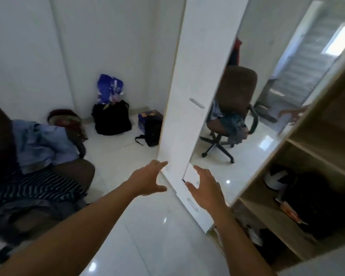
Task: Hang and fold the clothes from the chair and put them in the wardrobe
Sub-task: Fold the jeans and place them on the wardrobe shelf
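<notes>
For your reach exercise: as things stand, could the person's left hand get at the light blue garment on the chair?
Probably yes. The left hand is open and holds nothing, and the light blue garment lies on top of the pile on the chair to its left, with nothing between them.

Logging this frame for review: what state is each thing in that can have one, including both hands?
Wardrobe door: swung open, mirror on its inner face.
Wardrobe shelves: exposed, dark items on the lower ones.
Clothes: still heaped unfolded on the chair.
Left hand: open, empty, fingers spread near the door edge.
Right hand: open, empty.
Black bag: on the floor, top open.
</notes>
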Tool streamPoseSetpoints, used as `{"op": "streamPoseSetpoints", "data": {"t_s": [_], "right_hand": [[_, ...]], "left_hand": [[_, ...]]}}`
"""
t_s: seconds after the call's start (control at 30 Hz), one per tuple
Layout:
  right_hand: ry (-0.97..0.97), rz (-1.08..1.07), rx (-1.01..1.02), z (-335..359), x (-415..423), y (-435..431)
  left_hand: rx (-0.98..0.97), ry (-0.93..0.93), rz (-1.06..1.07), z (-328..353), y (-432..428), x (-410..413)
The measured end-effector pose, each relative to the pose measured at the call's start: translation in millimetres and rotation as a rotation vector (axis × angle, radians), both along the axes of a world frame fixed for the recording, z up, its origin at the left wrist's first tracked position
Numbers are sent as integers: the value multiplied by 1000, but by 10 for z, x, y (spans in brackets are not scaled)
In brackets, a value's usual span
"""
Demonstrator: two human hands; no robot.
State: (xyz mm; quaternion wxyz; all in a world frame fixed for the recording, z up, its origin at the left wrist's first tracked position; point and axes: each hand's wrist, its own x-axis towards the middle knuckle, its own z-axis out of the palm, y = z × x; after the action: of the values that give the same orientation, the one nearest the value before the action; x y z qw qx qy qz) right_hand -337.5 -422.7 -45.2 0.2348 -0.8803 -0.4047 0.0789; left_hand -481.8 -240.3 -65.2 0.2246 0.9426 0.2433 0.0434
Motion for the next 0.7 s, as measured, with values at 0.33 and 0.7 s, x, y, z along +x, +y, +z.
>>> {"op": "streamPoseSetpoints", "data": {"t_s": [0.33,0.7], "right_hand": [[15,434,-38,-101,-892,2506],[33,789,-80,-395,-1386,4594]], "left_hand": [[-13,56,400,-96,1867,-1506],[-172,74,778,-559,2951,-2417]]}}
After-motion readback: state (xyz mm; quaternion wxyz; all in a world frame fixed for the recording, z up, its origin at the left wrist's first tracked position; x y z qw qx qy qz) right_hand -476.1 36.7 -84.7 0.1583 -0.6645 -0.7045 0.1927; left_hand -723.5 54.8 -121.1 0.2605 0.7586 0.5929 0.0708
